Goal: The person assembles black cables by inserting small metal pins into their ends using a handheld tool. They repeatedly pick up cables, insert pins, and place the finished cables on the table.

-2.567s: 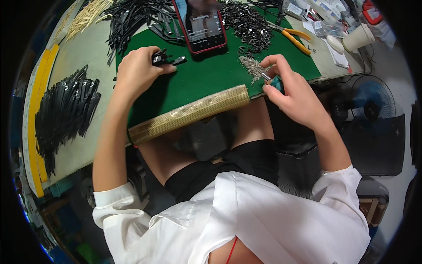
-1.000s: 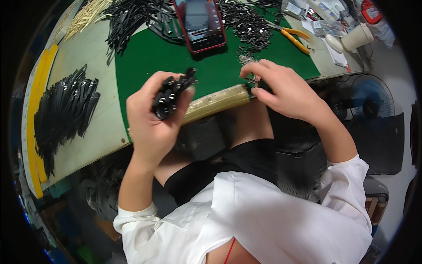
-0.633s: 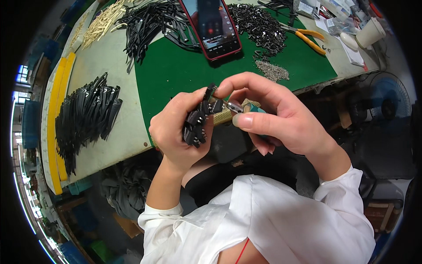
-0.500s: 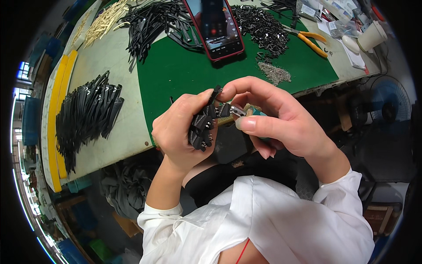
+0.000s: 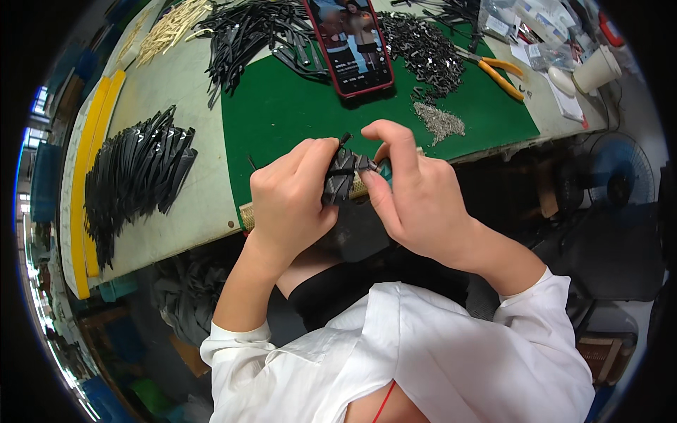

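Left forearm [image 5: 243, 299]: rises steeply, leaning slightly rightward.
Left hand [image 5: 293, 187]: back turned up, fingers curled into a grip.
Right forearm [image 5: 504, 261]: slants up and leftward.
Right hand [image 5: 428, 201]: close beside the left hand, index finger [image 5: 402, 144] arched high, thumb [image 5: 381, 201] stretched leftward below it.

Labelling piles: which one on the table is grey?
The small heap, on the near side of the black-bit pile; the others are black or cream.
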